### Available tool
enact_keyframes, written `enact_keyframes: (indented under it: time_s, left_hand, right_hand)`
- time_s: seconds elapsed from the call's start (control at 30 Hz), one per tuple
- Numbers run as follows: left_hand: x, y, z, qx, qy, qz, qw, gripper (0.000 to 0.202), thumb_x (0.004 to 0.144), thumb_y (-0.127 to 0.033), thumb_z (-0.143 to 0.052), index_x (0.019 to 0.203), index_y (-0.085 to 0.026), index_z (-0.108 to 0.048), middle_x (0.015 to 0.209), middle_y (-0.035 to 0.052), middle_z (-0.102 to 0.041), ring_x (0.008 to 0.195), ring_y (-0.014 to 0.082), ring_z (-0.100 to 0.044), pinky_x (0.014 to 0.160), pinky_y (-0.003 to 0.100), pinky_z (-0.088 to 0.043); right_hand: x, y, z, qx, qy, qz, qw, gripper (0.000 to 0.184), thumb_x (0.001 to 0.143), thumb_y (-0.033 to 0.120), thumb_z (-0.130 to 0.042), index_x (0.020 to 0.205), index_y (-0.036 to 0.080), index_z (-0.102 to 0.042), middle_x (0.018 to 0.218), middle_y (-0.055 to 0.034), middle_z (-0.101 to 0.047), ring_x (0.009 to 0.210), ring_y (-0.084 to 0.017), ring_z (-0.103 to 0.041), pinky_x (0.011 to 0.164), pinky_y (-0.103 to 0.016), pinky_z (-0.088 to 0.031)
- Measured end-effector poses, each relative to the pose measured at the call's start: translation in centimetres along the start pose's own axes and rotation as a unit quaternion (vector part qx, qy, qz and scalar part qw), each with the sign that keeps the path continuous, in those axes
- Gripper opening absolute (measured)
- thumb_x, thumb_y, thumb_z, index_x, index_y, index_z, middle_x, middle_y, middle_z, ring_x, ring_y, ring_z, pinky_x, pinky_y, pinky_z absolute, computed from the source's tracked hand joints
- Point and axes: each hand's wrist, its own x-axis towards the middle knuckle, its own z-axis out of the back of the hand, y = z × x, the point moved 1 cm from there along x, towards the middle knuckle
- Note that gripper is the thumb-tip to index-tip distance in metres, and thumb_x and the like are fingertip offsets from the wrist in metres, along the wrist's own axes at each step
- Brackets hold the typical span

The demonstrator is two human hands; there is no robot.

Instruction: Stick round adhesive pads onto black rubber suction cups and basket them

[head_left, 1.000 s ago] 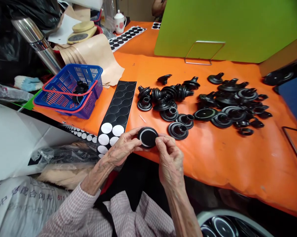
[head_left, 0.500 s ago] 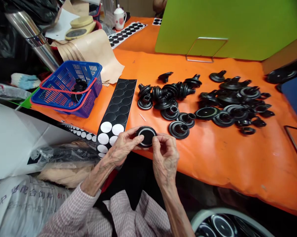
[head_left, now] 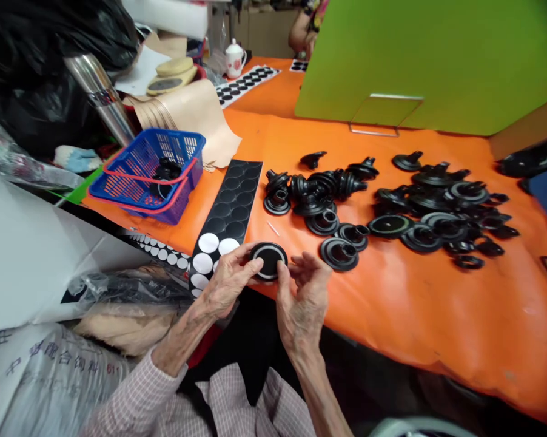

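The left hand point(head_left: 230, 280) pinches a round black rubber fitting point(head_left: 268, 261) at lower centre; the right hand point(head_left: 303, 297) stands half open just beside it; the black disc sheet point(head_left: 228, 209) shows white circles at its near end, dark discs beyond; many more fittings point(head_left: 437, 200) lie right on the orange tabletop point(head_left: 437, 303).

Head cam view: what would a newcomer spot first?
A lime-green board stands at the far side of the orange-covered table. Black moulded fittings lie heaped across the table's right half. At the near edge, the left hand holds a black ringed disc, with the right hand just beside it.
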Motion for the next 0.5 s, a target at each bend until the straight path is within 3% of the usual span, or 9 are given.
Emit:
enact_keyframes:
  time_s: [0.07, 0.17, 0.23, 0.3, 0.4, 0.47, 0.5]
  left_hand:
    - [-0.5, -0.5, 0.3, 0.013, -0.001, -0.006, 1.000, 0.050, 0.070, -0.037, -0.075, 0.112, -0.012, -0.064, 0.107, 0.0111, -0.067, 0.087, 0.0217, -0.068, 0.070, 0.031, -0.059]
    - [-0.4, -2.5, 1.4, 0.086, 0.003, -0.037, 0.996, 0.052, 0.077, -0.042, -0.068, 0.120, -0.013, -0.059, 0.104, 0.0106, -0.067, 0.076, 0.0177, -0.069, 0.063, 0.026, -0.058]
    - [0.1, -5.6, 2.5, 0.151, -0.016, -0.082, 0.985, 0.053, 0.080, -0.041, -0.065, 0.125, -0.014, -0.056, 0.100, 0.0102, -0.068, 0.066, 0.0145, -0.068, 0.059, 0.025, -0.057]
    - [0.3, -10.1, 3.6, 0.203, -0.050, -0.133, 0.969, 0.054, 0.081, -0.039, -0.064, 0.129, -0.014, -0.054, 0.096, 0.0105, -0.069, 0.061, 0.0135, -0.067, 0.058, 0.026, -0.057]
    - [-0.5, -16.4, 5.0, 0.289, -0.130, -0.212, 0.925, 0.057, 0.082, -0.038, -0.064, 0.133, -0.016, -0.050, 0.093, 0.0094, -0.069, 0.059, 0.0135, -0.066, 0.058, 0.028, -0.056]
    - [-1.5, -18.1, 5.9, 0.367, -0.207, -0.280, 0.863, 0.049, 0.084, -0.047, -0.059, 0.122, -0.017, -0.058, 0.091, 0.0069, -0.068, 0.056, 0.0122, -0.064, 0.054, 0.026, -0.052]
    - [-1.9, -17.7, 6.4, 0.402, -0.217, -0.280, 0.844, 0.045, 0.085, -0.050, -0.055, 0.112, -0.015, -0.063, 0.087, 0.0061, -0.068, 0.058, 0.0125, -0.063, 0.054, 0.026, -0.051]
  right_hand:
    - [0.4, 0.3, 0.1, 0.070, 0.067, -0.076, 0.992, 0.031, 0.083, 0.047, -0.060, 0.095, 0.019, -0.058, 0.091, -0.0074, -0.064, 0.080, -0.020, -0.063, 0.071, -0.036, -0.053]
    - [2.5, 1.5, -0.9, 0.162, 0.180, -0.115, 0.964, 0.034, 0.075, 0.052, -0.067, 0.081, 0.019, -0.062, 0.072, -0.0019, -0.064, 0.063, -0.016, -0.060, 0.058, -0.029, -0.051]
    - [4.6, 3.6, -3.1, 0.216, 0.235, -0.097, 0.943, 0.034, 0.072, 0.050, -0.072, 0.078, 0.018, -0.061, 0.064, 0.0011, -0.060, 0.056, -0.012, -0.055, 0.052, -0.024, -0.047]
    - [6.6, 7.1, -6.0, 0.277, 0.276, -0.067, 0.918, 0.033, 0.072, 0.048, -0.073, 0.076, 0.018, -0.060, 0.061, 0.0027, -0.058, 0.054, -0.010, -0.054, 0.052, -0.022, -0.045]
    - [9.1, 12.6, -9.9, 0.380, 0.296, -0.050, 0.875, 0.035, 0.071, 0.049, -0.072, 0.078, 0.019, -0.055, 0.066, 0.0034, -0.058, 0.054, -0.009, -0.056, 0.057, -0.025, -0.050]
    - [10.2, 14.4, -11.0, 0.398, 0.283, -0.012, 0.873, 0.033, 0.075, 0.049, -0.067, 0.086, 0.020, -0.055, 0.074, 0.0020, -0.061, 0.057, -0.010, -0.059, 0.060, -0.028, -0.053]
    - [10.4, 14.3, -11.0, 0.378, 0.270, 0.015, 0.885, 0.031, 0.078, 0.048, -0.064, 0.089, 0.021, -0.055, 0.078, 0.0009, -0.062, 0.059, -0.011, -0.061, 0.062, -0.030, -0.053]
